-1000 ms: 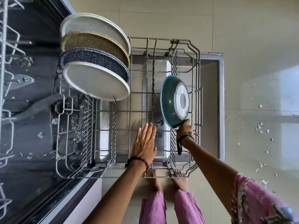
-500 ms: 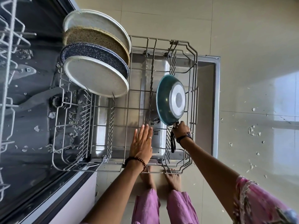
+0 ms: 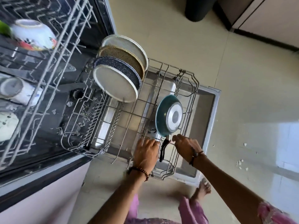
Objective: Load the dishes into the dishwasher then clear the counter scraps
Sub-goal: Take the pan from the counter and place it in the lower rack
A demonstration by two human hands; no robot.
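Now the teal pan (image 3: 168,116) stands on its edge in the right part of the lower rack (image 3: 192,81), its grey base turned to the right, and its black handle (image 3: 163,151) points down toward the person, so the long axis of the pan runs from the rack's far side to its near rim. The handle lies between the two hands. The right hand (image 3: 186,147) is just beside the place where the handle joins the pan; its fingertips reach toward that joint, loosely bent, but I cannot tell if they pinch it or are only near it. The left hand (image 3: 146,153) lies on the other side of the handle, fingers fairly straight and pointing at the rack wires, holding nothing that I can see. Four plates (image 3: 119,76) stand in a row at the rack's far left. I judge the pan is nearly placed; the right hand is nearer to the joint, so any last settling should come from it.
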